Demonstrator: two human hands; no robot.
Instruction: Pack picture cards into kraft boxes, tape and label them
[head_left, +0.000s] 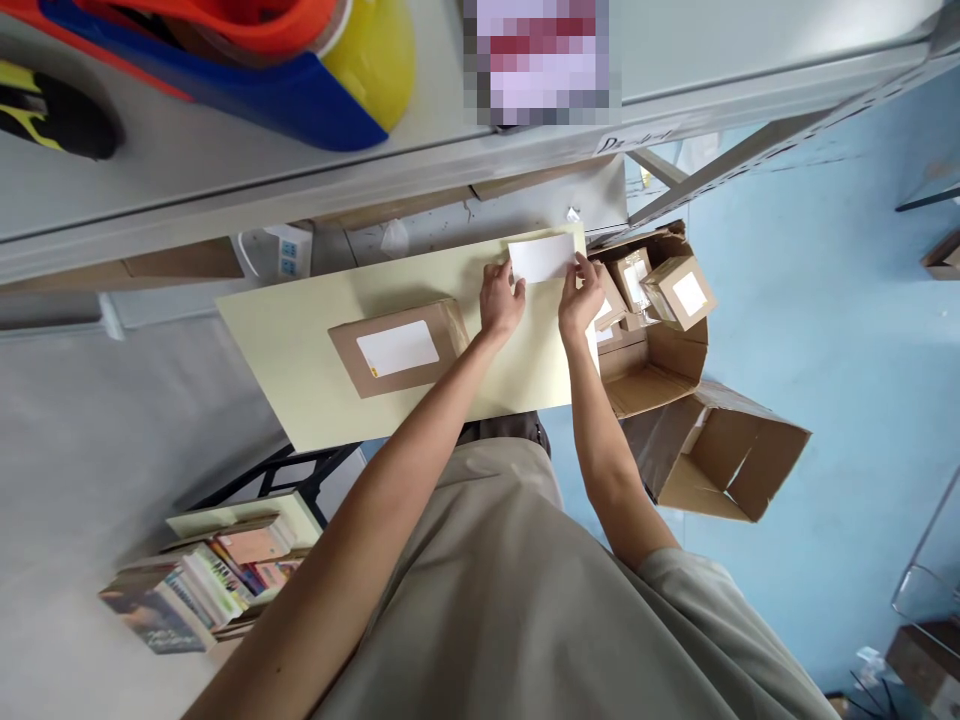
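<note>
A white rectangular sheet of paper (541, 259), perhaps a label, lies at or just above the far edge of the pale yellow table (300, 420). My left hand (502, 300) pinches its left edge. At the lower right corner, my right hand (581, 296) grips it between thumb and fingers. To the left of my hands a brown cardboard box (341, 350) rests flat on the table, a white label (397, 348) on its top face and clear tape along its right end.
Right of the table stands an open carton (652, 385) with several small labelled boxes (679, 292). Another open carton (765, 455) is below it. A grey metal shelf (427, 180) holding a tape dispenser (300, 95) overhangs the far side. Books (202, 590) are stacked at lower left.
</note>
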